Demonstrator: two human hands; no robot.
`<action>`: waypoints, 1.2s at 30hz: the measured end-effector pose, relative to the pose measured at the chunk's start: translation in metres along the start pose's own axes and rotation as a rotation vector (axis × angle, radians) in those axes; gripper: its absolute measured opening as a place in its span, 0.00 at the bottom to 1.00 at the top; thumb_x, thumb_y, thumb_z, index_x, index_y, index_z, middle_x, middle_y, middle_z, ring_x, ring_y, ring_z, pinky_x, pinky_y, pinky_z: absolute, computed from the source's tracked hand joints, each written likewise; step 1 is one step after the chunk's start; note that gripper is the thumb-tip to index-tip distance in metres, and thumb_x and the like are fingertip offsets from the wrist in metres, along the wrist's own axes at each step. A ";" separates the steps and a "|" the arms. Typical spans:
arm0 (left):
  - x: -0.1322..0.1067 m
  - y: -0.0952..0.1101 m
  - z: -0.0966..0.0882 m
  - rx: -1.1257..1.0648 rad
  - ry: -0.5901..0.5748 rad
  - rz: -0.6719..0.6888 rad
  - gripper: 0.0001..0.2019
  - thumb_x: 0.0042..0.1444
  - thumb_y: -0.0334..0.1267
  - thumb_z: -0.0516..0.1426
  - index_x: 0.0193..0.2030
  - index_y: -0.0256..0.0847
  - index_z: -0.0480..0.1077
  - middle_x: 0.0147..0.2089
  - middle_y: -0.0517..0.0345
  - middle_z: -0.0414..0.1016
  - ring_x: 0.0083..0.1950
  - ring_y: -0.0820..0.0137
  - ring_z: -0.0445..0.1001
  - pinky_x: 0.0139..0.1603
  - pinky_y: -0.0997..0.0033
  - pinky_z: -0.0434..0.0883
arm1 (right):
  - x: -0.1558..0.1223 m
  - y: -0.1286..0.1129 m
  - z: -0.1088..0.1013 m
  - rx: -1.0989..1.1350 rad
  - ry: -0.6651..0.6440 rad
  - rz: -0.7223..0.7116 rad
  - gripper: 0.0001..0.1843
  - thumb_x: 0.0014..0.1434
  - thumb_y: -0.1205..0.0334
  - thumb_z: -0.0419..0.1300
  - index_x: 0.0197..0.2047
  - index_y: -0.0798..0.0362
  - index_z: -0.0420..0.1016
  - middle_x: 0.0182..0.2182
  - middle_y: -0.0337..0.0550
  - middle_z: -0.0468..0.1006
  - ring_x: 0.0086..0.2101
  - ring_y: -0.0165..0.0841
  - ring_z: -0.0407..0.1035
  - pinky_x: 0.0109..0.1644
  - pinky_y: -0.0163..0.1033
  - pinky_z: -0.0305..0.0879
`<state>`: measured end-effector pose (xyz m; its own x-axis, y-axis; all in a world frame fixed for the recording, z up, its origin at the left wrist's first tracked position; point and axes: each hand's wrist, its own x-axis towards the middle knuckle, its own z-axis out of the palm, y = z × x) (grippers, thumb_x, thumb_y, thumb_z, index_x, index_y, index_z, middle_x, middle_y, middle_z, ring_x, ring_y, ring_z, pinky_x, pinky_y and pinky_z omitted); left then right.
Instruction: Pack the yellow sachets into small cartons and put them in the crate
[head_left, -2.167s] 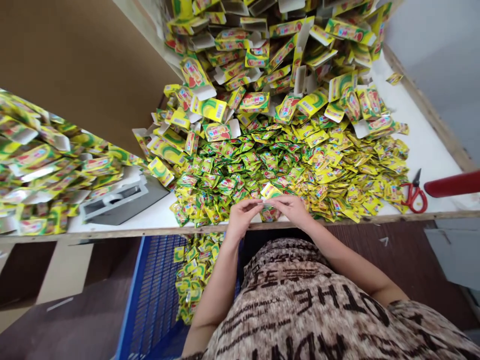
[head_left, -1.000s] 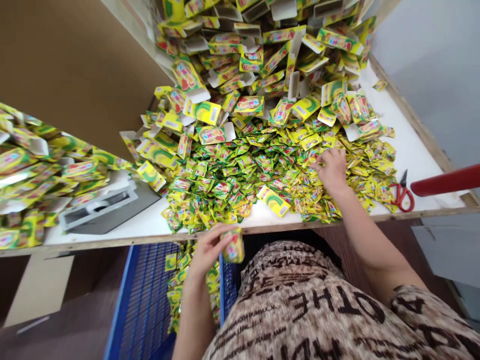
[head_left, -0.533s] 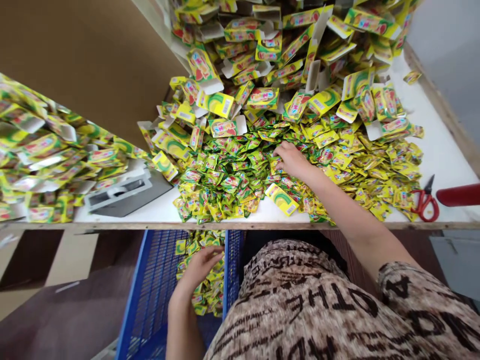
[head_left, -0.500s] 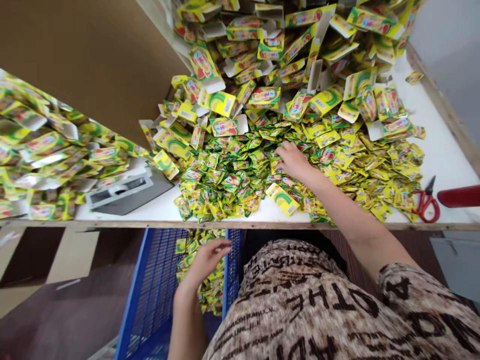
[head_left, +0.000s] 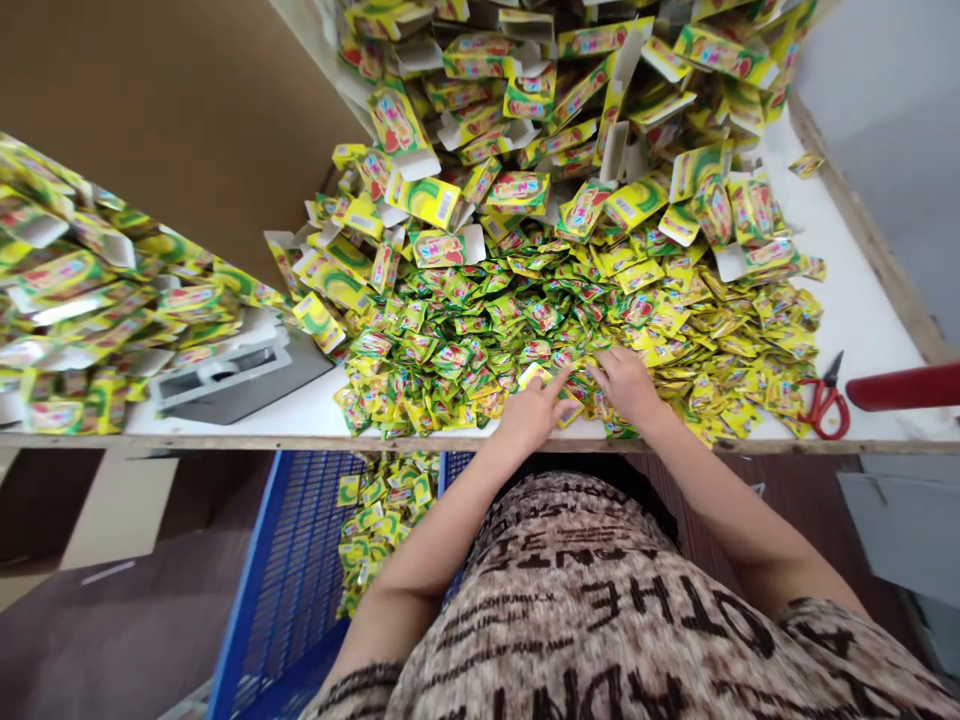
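Your left grip (head_left: 529, 411) is partly covering a carton (head_left: 533, 375), your right grip (head_left: 628, 384) risking spills if brushing adjacent sachets (head_left: 679, 345); neither hold is showing clearly.

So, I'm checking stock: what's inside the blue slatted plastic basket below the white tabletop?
Small yellow-and-green cardboard boxes lie heaped in the basket. The white tabletop covers its far end, the left forearm part of its right side; lower layers are hidden.

Two hands: left hand (head_left: 529, 412), right hand (head_left: 628, 386). One each: scissors (head_left: 828, 381), red bar (head_left: 907, 388), grey holder (head_left: 251, 395), blue crate (head_left: 251, 580). Cartons (head_left: 516, 192) and sachets (head_left: 541, 318) beyond counting.
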<state>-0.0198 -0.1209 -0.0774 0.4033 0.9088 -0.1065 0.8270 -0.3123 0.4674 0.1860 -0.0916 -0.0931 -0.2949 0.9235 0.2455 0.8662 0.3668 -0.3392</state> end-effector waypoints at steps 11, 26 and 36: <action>-0.036 -0.029 0.015 -0.585 0.316 -0.325 0.24 0.55 0.35 0.60 0.57 0.41 0.59 0.27 0.65 0.66 0.26 0.70 0.67 0.32 0.71 0.65 | 0.006 -0.023 0.004 0.385 0.283 0.134 0.12 0.61 0.55 0.60 0.41 0.54 0.77 0.33 0.46 0.77 0.35 0.37 0.71 0.42 0.43 0.69; -0.030 -0.032 0.038 -1.285 0.225 -0.155 0.17 0.50 0.41 0.65 0.45 0.39 0.69 0.41 0.55 0.77 0.43 0.68 0.75 0.47 0.69 0.69 | 0.031 -0.060 -0.031 0.252 -0.463 -0.209 0.07 0.57 0.68 0.60 0.38 0.56 0.79 0.33 0.45 0.73 0.35 0.36 0.68 0.40 0.38 0.61; -0.030 -0.033 0.033 -1.301 0.200 -0.147 0.18 0.50 0.47 0.65 0.44 0.39 0.76 0.40 0.57 0.79 0.42 0.66 0.73 0.47 0.69 0.68 | 0.033 -0.067 -0.032 0.408 -0.263 -0.209 0.02 0.58 0.68 0.63 0.34 0.54 0.78 0.32 0.44 0.75 0.37 0.35 0.67 0.43 0.40 0.62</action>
<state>-0.0460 -0.1470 -0.1186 0.1857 0.9711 -0.1501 -0.1642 0.1812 0.9696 0.1310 -0.0894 -0.0331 -0.5811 0.8039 0.1267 0.5664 0.5113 -0.6463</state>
